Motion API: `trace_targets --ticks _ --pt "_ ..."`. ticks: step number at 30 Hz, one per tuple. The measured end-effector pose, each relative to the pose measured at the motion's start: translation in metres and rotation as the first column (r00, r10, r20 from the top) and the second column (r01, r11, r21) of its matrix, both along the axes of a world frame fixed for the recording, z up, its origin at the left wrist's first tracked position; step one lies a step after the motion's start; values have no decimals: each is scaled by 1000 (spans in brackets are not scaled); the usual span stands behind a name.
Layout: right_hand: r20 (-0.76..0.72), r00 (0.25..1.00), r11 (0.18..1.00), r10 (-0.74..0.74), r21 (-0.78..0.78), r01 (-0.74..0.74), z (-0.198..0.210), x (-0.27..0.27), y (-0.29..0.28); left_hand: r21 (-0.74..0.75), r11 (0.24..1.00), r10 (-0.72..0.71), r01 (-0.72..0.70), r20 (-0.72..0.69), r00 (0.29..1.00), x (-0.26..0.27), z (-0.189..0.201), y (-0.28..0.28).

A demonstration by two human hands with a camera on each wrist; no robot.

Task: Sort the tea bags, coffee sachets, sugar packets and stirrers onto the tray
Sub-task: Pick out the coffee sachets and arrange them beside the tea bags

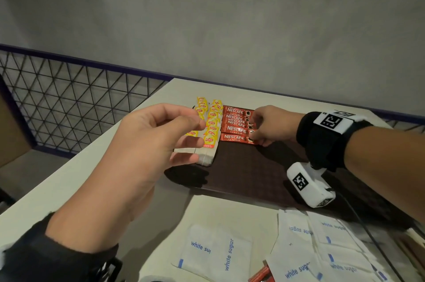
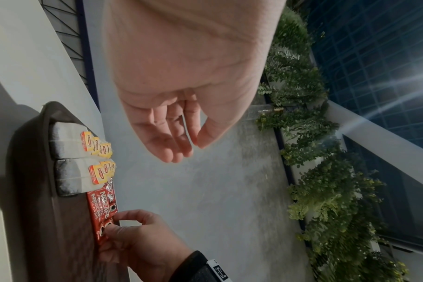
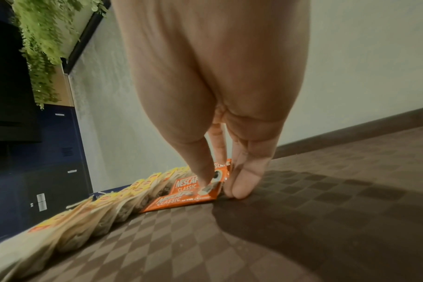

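Note:
A dark brown tray [image 1: 253, 171] lies on the pale table. Two rows of tea bags [image 1: 211, 125] with yellow tags fill its far left. Beside them is a row of red coffee sachets [image 1: 235, 128]. My right hand [image 1: 255, 134] pinches the right end of the nearest sachet [image 3: 181, 200], thumb on top and fingertips [image 3: 242, 188] down on the tray [image 3: 302, 209]. My left hand [image 1: 197, 134] hovers over the tea bags [image 2: 68, 141], fingers loosely curled and holding nothing. White sugar packets [image 1: 218, 251] lie loose on the table in front of the tray.
Another red sachet [image 1: 261, 276] pokes out under the sugar packets at the bottom edge. A white wrist camera [image 1: 309, 185] hangs over the tray's right half. A wire mesh railing [image 1: 69, 102] runs past the table's left edge, and a grey wall stands behind.

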State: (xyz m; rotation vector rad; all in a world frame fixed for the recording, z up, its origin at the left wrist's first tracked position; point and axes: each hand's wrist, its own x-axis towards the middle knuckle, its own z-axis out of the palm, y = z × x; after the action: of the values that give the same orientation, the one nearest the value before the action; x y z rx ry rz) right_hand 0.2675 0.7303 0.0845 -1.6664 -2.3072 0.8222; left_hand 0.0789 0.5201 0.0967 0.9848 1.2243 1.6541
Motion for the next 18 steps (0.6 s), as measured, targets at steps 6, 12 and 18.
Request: trace_targets --ticks 6,12,18 --pt "32 999 999 21 43 -22 -2 -2 4 5 1000 0 0 -10 1000 1 1 0" --pt "59 998 999 24 34 -26 -2 -1 5 1 1000 6 -6 -28 1000 1 1 0" --pt "32 999 999 8 37 -9 -2 0 6 6 1000 8 -7 -27 1000 1 0 1"
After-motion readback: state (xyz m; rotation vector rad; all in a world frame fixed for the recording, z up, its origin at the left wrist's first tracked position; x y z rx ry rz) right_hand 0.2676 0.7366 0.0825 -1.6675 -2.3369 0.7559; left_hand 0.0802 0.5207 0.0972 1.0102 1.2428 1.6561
